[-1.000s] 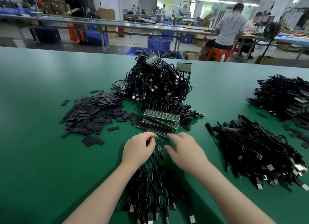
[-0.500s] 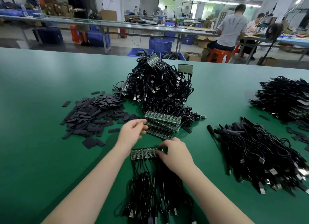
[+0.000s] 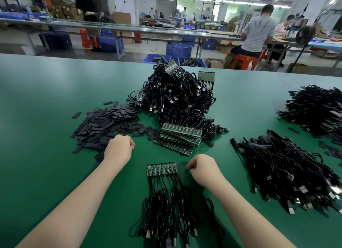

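Observation:
A short strip of small green circuit boards (image 3: 161, 169) lies flat on the green table (image 3: 46, 164) between my hands, and its black USB cables (image 3: 166, 210) trail toward me. My right hand (image 3: 203, 169) sits just right of the strip with its fingers curled in; nothing shows in it. My left hand (image 3: 119, 149) is at the near edge of a pile of flat black strips (image 3: 107, 125), fingers curled under. Whether it holds a strip is hidden. Behind the hands lies a stack of longer green board strips (image 3: 179, 138).
A tall tangle of black cables with boards (image 3: 177, 95) rises behind the stack. More cable heaps lie at the right (image 3: 288, 173) and far right (image 3: 314, 108). Beyond the table's far edge are blue crates (image 3: 178, 50), benches and seated people (image 3: 257, 34).
The board strip with its cables was set down in front of me. My left hand moved left to the black strips. My right hand let go of the strip's end and drew right.

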Tool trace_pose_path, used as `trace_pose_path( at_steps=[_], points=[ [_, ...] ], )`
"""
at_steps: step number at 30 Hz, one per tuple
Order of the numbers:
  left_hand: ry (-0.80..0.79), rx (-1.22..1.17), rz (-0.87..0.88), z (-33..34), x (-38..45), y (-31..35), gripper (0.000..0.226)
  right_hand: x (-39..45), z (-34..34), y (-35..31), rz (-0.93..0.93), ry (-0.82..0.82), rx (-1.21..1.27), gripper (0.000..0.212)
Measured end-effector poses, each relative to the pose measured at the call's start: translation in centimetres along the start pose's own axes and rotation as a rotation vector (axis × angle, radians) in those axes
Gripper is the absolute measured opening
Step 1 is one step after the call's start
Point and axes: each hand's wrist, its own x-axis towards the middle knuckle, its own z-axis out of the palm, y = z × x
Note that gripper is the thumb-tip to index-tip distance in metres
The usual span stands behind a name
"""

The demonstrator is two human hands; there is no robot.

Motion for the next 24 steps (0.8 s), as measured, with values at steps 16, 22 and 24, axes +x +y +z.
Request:
trace_pose_path(
  at_steps=[16, 22, 24],
  points=[
    [-0.055, -0.048, -0.059, -0.7, 0.1, 0.0, 0.020, -6.9, -5.9, -6.6, -0.635, 0.631, 0.903, 0.030],
    [0.477, -0.546, -0.112, -3.2, -1.0, -0.4, 0.023, -2.8, -2.0, -3.1, -0.276, 0.435, 1.122, 0.024],
    [0.501, -0.648, -0.054, -4.2, -1.3, 0.5, 0.023, -1.5, 0.2, -1.5, -0.186, 0.346, 1.010, 0.022]
  ],
)
